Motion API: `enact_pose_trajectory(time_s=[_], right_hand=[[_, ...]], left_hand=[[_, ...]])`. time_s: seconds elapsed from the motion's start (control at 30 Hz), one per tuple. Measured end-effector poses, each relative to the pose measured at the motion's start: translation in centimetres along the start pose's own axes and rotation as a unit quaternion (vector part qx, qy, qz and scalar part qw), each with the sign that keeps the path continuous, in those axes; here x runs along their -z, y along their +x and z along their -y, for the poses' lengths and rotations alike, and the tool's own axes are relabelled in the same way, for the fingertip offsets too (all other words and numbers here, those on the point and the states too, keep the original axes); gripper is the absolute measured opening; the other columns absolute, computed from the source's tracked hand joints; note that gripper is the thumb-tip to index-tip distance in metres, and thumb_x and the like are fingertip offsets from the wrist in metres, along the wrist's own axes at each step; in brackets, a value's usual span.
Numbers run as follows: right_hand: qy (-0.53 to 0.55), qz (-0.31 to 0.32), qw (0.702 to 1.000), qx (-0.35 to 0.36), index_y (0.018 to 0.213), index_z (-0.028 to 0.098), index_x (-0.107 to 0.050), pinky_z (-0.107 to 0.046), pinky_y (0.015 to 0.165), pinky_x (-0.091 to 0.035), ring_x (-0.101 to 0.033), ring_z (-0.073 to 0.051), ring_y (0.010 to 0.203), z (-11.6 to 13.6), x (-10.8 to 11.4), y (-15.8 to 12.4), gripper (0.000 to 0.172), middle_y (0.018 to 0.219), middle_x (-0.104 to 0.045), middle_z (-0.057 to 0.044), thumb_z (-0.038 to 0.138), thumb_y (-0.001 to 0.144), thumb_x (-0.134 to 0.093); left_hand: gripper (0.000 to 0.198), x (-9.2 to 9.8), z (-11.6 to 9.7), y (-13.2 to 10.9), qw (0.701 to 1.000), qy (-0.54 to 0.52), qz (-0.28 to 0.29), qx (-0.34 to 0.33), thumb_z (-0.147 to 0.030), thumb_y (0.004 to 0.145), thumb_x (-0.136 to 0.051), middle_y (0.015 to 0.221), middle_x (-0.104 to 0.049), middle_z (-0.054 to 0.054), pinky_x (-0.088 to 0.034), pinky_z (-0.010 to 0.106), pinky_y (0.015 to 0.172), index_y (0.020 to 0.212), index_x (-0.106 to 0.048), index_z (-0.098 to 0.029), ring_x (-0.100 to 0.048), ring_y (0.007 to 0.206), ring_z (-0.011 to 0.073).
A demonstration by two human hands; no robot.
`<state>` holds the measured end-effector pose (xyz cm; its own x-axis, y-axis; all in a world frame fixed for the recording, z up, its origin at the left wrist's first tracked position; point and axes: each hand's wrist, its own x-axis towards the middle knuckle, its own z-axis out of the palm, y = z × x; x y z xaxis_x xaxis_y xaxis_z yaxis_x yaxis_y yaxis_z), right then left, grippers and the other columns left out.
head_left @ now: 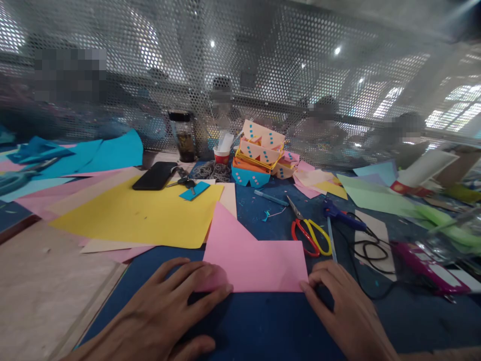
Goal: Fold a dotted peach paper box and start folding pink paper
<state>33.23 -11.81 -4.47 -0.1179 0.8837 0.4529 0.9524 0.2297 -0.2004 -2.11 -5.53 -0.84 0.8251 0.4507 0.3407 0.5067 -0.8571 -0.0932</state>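
Pink paper [263, 268], yellow sheet [150, 215], red-and-yellow scissor handles [310, 232], blue tabletop [263, 323].

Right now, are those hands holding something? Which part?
The left hand lies spread on the near left corner of the pink paper; whether the right hand pinches its near right corner, I can't tell.

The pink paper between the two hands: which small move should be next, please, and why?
Perhaps slide the right hand along the near edge of the pink paper, pressing lightly, while the left hand holds the near left corner. The left hand lies on that corner, the right hand is at the near right corner, and the straight edge between them is uncovered.
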Motion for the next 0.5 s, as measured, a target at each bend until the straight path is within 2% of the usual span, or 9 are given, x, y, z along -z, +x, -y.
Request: enact_pose_trajectory(time_s=[0.13, 0.3, 0.5], right_hand=[[-0.001, -0.001, 1.000, 0.001, 0.084, 0.024, -0.055, -0.034, 0.073, -0.048, -0.063, -0.021, 0.085, -0.03, -0.10, -0.07, 0.020, 0.090, -0.061, -0.003, 0.035, 0.100, -0.054], [-0.006, 0.003, 1.000, 0.008, 0.084, 0.024, -0.055, -0.033, 0.072, -0.048, -0.063, -0.020, 0.084, -0.08, -0.01, -0.05, 0.019, 0.090, -0.061, -0.002, 0.034, 0.099, -0.056], [-0.004, 0.010, 1.000, -0.004, 0.084, 0.024, -0.055, -0.034, 0.073, -0.048, -0.063, -0.021, 0.085, -0.11, 0.06, -0.12, 0.019, 0.091, -0.062, -0.003, 0.034, 0.099, -0.054]], left_hand=[[0.058, -0.05, -0.33, 0.07, 1.000, -0.007, -0.004, 0.004, -0.056, 0.090, -0.065, 0.131, -0.067, 0.000, -0.042, 0.041, 0.095, 0.144, -0.054, -0.036, -0.057, 0.111, 0.0269], [0.051, 0.10, -0.92, 0.14, 0.998, -0.019, -0.005, 0.053, -0.053, 0.092, -0.063, 0.134, -0.065, -0.002, -0.038, 0.042, 0.104, 0.140, -0.057, -0.037, -0.055, 0.117, 0.0263], [0.055, 0.17, -0.11, 0.41, 0.999, -0.038, -0.013, -0.018, -0.053, 0.093, -0.064, 0.139, -0.065, 0.000, -0.041, 0.036, 0.105, 0.142, -0.056, -0.031, -0.058, 0.118, 0.0234]])
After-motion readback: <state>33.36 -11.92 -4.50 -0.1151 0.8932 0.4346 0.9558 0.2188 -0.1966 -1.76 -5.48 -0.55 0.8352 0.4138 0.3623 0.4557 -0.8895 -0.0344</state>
